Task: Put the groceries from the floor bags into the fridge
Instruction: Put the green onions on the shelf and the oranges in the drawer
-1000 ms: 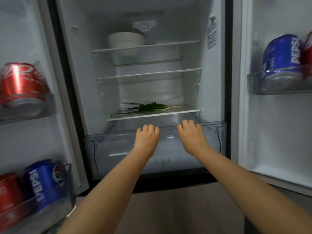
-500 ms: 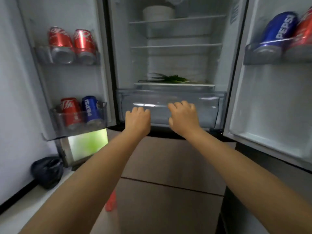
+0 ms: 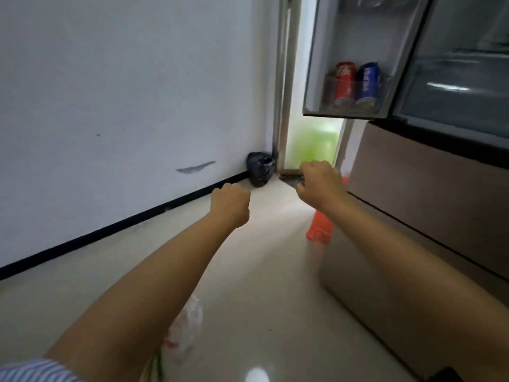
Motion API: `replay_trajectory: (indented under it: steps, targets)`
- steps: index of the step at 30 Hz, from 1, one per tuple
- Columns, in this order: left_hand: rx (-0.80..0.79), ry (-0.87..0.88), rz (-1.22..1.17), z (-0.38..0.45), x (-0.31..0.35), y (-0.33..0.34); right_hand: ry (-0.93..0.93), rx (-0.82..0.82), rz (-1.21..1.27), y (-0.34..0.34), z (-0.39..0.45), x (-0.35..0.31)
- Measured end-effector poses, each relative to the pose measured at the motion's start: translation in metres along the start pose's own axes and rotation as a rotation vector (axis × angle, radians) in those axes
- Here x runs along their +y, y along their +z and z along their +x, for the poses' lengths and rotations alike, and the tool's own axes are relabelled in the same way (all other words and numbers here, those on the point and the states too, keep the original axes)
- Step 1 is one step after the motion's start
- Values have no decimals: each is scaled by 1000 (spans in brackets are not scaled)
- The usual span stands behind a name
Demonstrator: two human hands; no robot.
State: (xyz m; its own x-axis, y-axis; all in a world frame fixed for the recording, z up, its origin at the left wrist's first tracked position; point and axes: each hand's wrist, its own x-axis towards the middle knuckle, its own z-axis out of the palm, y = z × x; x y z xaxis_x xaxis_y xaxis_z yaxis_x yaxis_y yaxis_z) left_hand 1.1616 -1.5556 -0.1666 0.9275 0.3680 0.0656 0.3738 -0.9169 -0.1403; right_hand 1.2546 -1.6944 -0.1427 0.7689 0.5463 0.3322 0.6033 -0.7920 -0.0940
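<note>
My left hand (image 3: 231, 204) and my right hand (image 3: 319, 186) are stretched out over the floor, fingers loosely curled and holding nothing. A white plastic bag (image 3: 184, 326) with green stalks showing lies on the floor under my left forearm. A black bag (image 3: 260, 172) sits in the far corner by the wall. A red-orange thing (image 3: 321, 226) stands on the floor against the fridge, partly hidden by my right arm. The open left fridge door (image 3: 325, 51) hangs above, and the clear drawer (image 3: 454, 95) shows at the upper right.
A red can (image 3: 343, 84) and a blue Pepsi can (image 3: 367, 84) stand in the door's lower bin. The fridge's brown lower drawers (image 3: 413, 202) fill the right side. A white wall with a black skirting (image 3: 110, 224) runs along the left. The pale floor (image 3: 261, 271) lies between them.
My view has swung left and down from the fridge interior to the floor. Both hands have left the clear drawer front and now hang in the air over the floor.
</note>
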Motion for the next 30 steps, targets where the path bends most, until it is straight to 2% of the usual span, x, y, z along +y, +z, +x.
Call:
replay_trajectory:
  steps: [5, 9, 15, 19, 23, 30]
  targets:
    - [-132, -175, -5, -103, -149, 54, -126, -123, 122, 56, -50, -162]
    - [-211, -233, 24, -187, -258, 92, -182, -203, 182, 88, -99, -289]
    - [-282, -295, 0, -264, -370, 127, -148, -374, 254, 112, -145, -425]
    - [-284, -260, -23, -266, -416, 149, -154, -414, 275, 129, -146, -483]
    - [-302, -208, -41, -243, -446, 173, -107, -442, 282, 158, -129, -510]
    - [-406, -120, -51, -151, -518, 217, 46, -475, 399, 231, -35, -556]
